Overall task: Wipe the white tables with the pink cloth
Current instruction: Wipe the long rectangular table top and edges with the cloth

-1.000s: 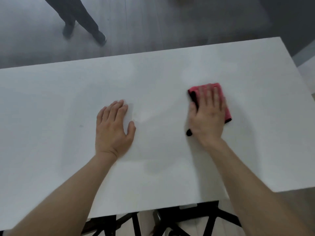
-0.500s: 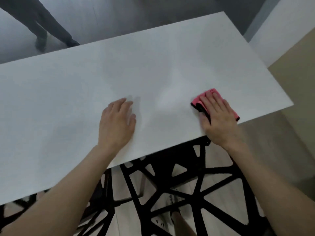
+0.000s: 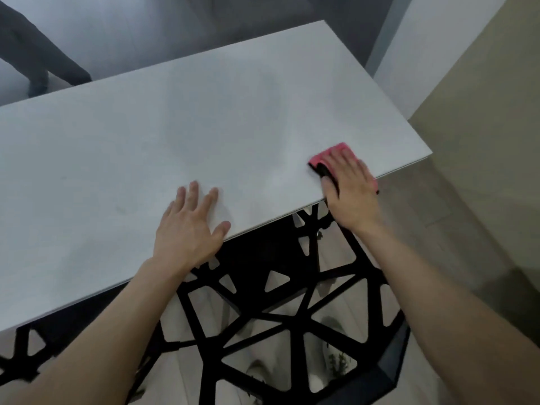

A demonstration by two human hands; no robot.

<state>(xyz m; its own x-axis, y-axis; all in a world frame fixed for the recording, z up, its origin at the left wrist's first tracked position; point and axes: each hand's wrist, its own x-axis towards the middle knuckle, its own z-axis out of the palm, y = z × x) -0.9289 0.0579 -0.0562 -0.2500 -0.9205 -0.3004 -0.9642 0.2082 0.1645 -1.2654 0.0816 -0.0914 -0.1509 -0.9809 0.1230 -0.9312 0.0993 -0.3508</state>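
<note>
Nearest, a black frame (image 3: 263, 314) of triangular openings shows below the table's (image 3: 146, 127) near edge. On the white top just past that edge, the left hand (image 3: 187, 229) lies flat with fingers spread and holds nothing, while the right hand (image 3: 347, 188) presses flat, fingers straight, on the pink cloth (image 3: 331, 153), which lies at the near edge close to the right corner. Beyond the far edge, at the left, stand another person's legs (image 3: 38, 62).
</note>
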